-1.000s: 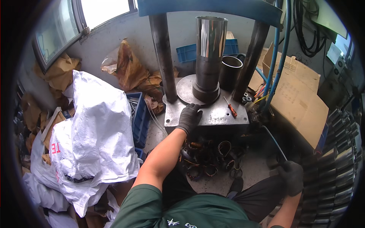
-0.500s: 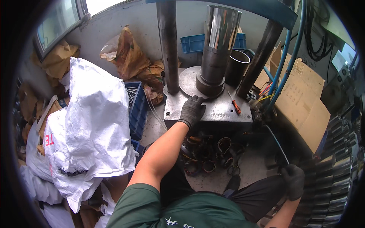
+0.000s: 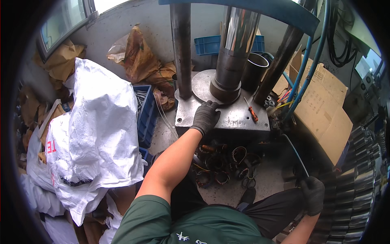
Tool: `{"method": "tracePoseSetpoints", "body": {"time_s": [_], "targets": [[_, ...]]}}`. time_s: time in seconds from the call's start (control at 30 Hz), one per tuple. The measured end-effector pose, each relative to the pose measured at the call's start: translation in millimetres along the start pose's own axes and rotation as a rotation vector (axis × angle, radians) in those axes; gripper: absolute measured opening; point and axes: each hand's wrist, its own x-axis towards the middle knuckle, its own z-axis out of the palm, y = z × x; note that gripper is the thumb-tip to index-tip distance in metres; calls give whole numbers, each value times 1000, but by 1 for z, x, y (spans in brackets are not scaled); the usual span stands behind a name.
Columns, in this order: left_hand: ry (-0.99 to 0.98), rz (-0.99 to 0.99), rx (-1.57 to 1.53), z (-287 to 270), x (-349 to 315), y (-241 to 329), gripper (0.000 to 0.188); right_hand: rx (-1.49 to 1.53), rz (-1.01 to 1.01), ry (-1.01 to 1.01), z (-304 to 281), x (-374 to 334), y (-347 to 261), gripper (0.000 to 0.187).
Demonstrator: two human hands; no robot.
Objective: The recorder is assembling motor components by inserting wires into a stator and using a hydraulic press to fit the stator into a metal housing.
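Observation:
My left hand [image 3: 206, 116], in a dark grey glove, lies on the front of the press's metal bed [image 3: 235, 118]. Its fingers stretch out to the edge of a round plate [image 3: 199, 86]. On that plate stands a dark steel cylinder [image 3: 228, 73] with a wider base ring, below a shiny chrome column [image 3: 242, 30]. At the lower right, my right hand [image 3: 313, 194], also gloved, is closed round the end of a thin metal lever [image 3: 296, 153], which slopes up toward the press. An orange-handled screwdriver [image 3: 252, 114] lies on the bed, right of my left hand.
Two posts and a blue crossbeam [image 3: 260, 14] frame the press. Several wire-wound rings [image 3: 221, 162] lie beneath it. White sacks [image 3: 101, 126] and a blue bin [image 3: 147, 118] stand left. At right are blue hoses [image 3: 305, 77], cardboard [image 3: 321, 110] and stacked metal parts [image 3: 353, 183].
The view has shifted very slightly. My left hand stays on the bed and my right hand stays on the lever, with barely any movement.

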Motion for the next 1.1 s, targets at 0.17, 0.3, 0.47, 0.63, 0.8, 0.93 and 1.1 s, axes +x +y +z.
{"method": "tracePoseSetpoints", "body": {"time_s": [0.17,0.3,0.47,0.63,0.8,0.93,1.1], "targets": [[-20,-39,-8,-3,0,4,34,-16,15,-8,-1,-1,-2,18],[-22,-32,-16,-4,-1,5,34,-6,8,-1,-2,-1,-5,18],[-26,-38,-8,-5,-1,5,34,-58,-30,4,-4,0,-12,20],[-31,-48,-26,-5,0,6,33,26,7,-2,-2,-1,-9,20],[-45,-64,-42,-3,3,5,32,72,8,9,0,-1,-5,20],[-44,-73,-39,-2,5,7,31,115,37,0,0,-1,-6,20],[-34,-73,-40,-2,7,6,30,147,58,0,3,-2,2,20]]}}
